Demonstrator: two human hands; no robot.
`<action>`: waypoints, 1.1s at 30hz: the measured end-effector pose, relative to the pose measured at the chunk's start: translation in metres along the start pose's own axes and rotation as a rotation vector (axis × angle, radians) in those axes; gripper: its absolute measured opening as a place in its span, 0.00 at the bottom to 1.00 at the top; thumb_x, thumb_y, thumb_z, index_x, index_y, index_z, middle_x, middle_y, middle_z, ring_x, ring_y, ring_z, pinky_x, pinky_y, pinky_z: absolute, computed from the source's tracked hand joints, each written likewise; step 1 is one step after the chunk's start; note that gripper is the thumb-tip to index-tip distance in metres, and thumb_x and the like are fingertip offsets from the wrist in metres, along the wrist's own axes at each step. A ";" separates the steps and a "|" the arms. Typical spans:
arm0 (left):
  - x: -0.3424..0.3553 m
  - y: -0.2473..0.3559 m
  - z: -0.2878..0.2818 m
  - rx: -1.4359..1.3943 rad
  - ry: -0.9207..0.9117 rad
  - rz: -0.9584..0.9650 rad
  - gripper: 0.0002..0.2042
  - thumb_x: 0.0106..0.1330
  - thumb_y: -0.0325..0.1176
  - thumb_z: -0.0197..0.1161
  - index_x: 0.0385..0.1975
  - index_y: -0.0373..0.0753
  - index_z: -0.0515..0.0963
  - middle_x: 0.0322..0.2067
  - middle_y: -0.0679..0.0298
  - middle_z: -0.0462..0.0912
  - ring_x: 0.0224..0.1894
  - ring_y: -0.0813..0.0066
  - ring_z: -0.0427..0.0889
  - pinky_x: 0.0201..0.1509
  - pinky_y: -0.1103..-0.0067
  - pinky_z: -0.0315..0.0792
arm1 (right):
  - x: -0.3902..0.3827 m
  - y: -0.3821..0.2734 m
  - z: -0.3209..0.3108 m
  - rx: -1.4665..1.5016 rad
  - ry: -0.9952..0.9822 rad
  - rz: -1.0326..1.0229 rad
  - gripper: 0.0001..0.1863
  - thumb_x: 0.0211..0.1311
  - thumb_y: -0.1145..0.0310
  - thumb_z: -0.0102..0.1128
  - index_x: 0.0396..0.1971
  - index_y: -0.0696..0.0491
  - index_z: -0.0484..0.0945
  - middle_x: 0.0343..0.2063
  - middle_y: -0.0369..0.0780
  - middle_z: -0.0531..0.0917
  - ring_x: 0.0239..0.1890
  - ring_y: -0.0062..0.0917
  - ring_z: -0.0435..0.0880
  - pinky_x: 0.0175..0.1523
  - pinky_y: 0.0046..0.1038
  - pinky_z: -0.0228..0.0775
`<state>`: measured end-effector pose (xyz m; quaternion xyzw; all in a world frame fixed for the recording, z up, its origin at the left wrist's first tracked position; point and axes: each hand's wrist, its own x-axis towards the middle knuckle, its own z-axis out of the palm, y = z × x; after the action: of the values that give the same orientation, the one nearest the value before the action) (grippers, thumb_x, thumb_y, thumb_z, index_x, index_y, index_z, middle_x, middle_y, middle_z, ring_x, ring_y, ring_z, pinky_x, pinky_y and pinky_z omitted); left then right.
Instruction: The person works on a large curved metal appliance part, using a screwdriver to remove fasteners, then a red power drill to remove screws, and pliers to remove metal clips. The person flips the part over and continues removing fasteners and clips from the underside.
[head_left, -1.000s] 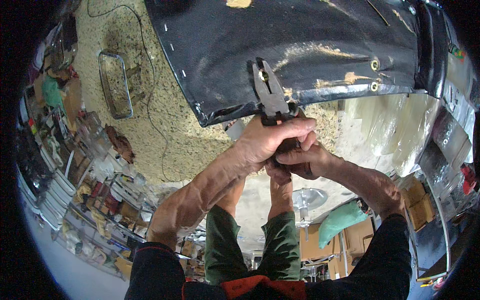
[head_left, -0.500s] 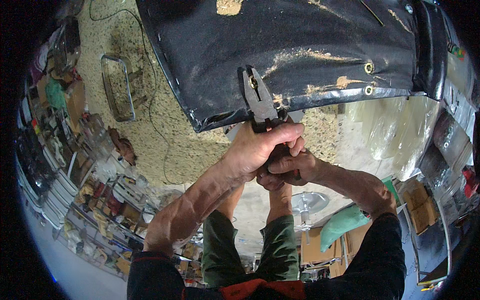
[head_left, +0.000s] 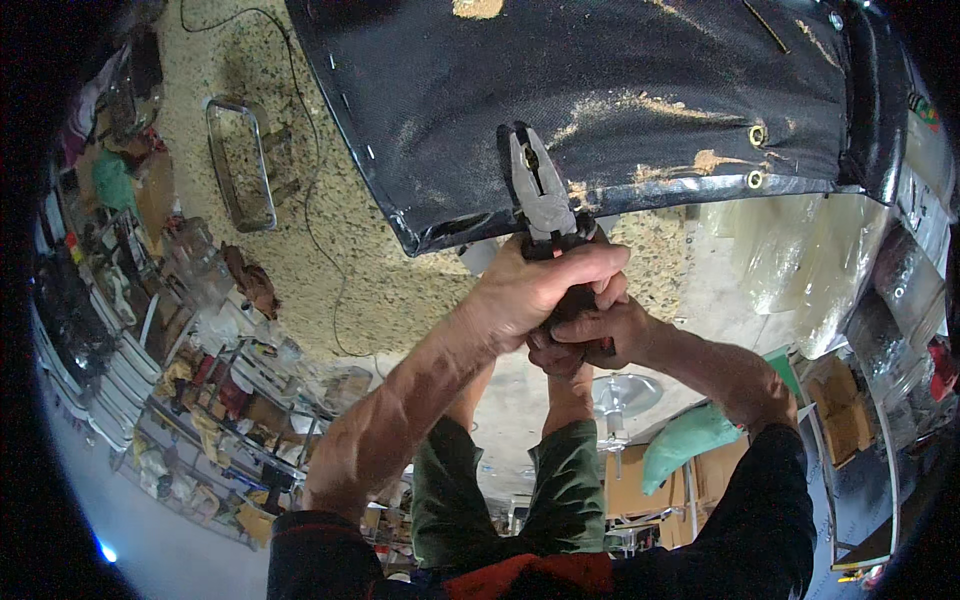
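My left hand is wrapped round the handles of steel combination pliers. My right hand grips the same handles just below it, fingers closed. The jaws point away from me over a black coated-fabric panel, near its lower hem; a small piece sits in their notch, too small to make out clearly. Brass eyelets show on the panel to the right of the pliers, and pale tan scuffs mark its surface. The lower ends of the handles are largely hidden by my fingers.
A speckled board lies under the panel, with a metal loop frame and a thin cable on it. Clear plastic sheeting is at right. A round metal base, a green sack, cardboard and cluttered shelving surround my legs.
The pliers and both hands dipped down and left, then came back up and right. The panel shifted slightly along with them, and the grip looks the same.
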<state>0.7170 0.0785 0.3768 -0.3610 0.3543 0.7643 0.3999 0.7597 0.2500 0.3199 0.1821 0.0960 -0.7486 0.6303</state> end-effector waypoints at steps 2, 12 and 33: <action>0.002 0.001 -0.008 0.004 -0.117 0.006 0.12 0.66 0.35 0.69 0.24 0.37 0.76 0.26 0.64 0.80 0.29 0.76 0.78 0.35 0.77 0.72 | -0.002 0.014 0.009 -0.309 0.189 -0.157 0.13 0.72 0.64 0.63 0.42 0.61 0.80 0.30 0.38 0.83 0.31 0.25 0.81 0.34 0.24 0.72; 0.000 -0.014 -0.038 0.072 -0.312 0.055 0.14 0.65 0.39 0.66 0.23 0.39 0.72 0.21 0.58 0.80 0.29 0.65 0.79 0.45 0.67 0.73 | 0.014 0.032 0.055 -0.883 0.599 -0.162 0.19 0.73 0.62 0.63 0.58 0.53 0.72 0.45 0.43 0.75 0.45 0.32 0.74 0.49 0.35 0.67; -0.083 0.012 0.009 0.072 0.295 0.107 0.18 0.72 0.45 0.67 0.46 0.34 0.81 0.33 0.65 0.86 0.33 0.78 0.84 0.37 0.79 0.79 | -0.024 0.011 0.141 -0.110 0.447 -0.215 0.25 0.68 0.65 0.69 0.62 0.55 0.75 0.47 0.37 0.85 0.44 0.22 0.85 0.48 0.25 0.80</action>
<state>0.7387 0.0512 0.4539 -0.4355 0.4553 0.7099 0.3147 0.7528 0.2170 0.4590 0.2974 0.2923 -0.7460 0.5192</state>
